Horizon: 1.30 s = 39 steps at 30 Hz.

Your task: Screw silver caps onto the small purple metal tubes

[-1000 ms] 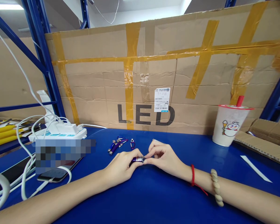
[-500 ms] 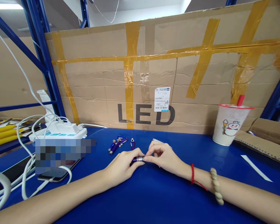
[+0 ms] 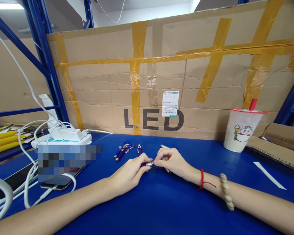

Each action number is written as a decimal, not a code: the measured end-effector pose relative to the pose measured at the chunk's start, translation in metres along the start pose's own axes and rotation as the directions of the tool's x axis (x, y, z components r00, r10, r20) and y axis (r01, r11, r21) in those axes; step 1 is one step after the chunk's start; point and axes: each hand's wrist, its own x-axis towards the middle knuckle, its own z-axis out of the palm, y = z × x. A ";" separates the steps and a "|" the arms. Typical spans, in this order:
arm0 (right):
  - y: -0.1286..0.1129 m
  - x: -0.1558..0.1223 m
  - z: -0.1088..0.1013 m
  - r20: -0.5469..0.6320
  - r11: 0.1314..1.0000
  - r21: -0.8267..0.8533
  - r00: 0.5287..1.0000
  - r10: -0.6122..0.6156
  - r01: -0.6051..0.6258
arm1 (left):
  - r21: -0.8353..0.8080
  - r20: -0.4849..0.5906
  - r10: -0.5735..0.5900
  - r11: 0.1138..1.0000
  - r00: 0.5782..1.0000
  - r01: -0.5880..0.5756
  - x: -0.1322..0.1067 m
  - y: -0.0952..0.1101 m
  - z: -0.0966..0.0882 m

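Blue table [image 3: 161, 209], hands [image 3: 150, 164] mid-surface, open margins

Brightly, evenly lit from a ceiling lamp [image 3: 5, 6], faint shadows on the table [image 3: 161, 202], sheen on tape [image 3: 135, 75], bowed edges.

Drink cup [image 3: 243, 132], power strip [image 3: 84, 139], taped cardboard [image 3: 103, 85].

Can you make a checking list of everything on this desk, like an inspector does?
Surface: blue table; both forearms rest on it.
Job's things: purple torch in both hands; more torches and a clip behind it.
Clutter: cup at right; white strip; phone at left.
Grippers: left hand grips the torch body; right hand pinches its silver end.
Cables: white cables run from a power strip past the phone.
Surroundings: taped cardboard marked LED; blue rack.
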 end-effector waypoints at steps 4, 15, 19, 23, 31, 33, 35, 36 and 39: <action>0.001 -0.001 0.000 0.018 0.999 -0.031 1.000 -0.008 0.009 | -0.019 0.008 0.052 0.998 0.999 -0.052 0.001 0.000 0.000; 0.001 0.000 0.000 -0.017 0.982 -0.180 0.999 0.049 -0.051 | 0.054 -0.040 -0.005 0.999 0.999 0.007 0.002 -0.001 0.003; 0.001 -0.003 0.002 -0.088 0.970 -0.210 0.986 -0.142 0.121 | 0.083 -0.058 -0.027 0.996 0.998 0.032 0.002 0.001 0.003; -0.001 -0.008 0.003 -0.064 0.884 -0.296 0.916 -0.396 0.362 | 0.106 -0.078 -0.015 0.994 0.997 0.023 0.003 0.000 0.003; -0.001 -0.009 0.002 -0.112 0.900 -0.244 0.911 -0.396 0.361 | 0.115 -0.044 0.002 0.993 0.999 0.003 0.003 -0.003 0.002; 0.000 -0.008 0.002 -0.093 0.907 -0.227 0.919 -0.382 0.354 | 0.078 0.001 0.016 0.997 1.000 -0.016 0.003 -0.004 0.001; 0.002 -0.008 0.001 -0.077 0.909 -0.225 0.924 -0.375 0.350 | 0.052 0.032 0.033 0.998 0.999 -0.034 0.003 -0.006 0.001; 0.002 -0.007 0.001 -0.071 0.909 -0.227 0.925 -0.373 0.349 | 0.047 0.042 0.039 0.998 0.998 -0.041 0.003 -0.007 0.001; 0.002 -0.007 0.001 -0.057 0.904 -0.247 0.926 -0.374 0.349 | 0.050 0.059 0.047 0.998 0.997 -0.049 0.003 -0.008 0.000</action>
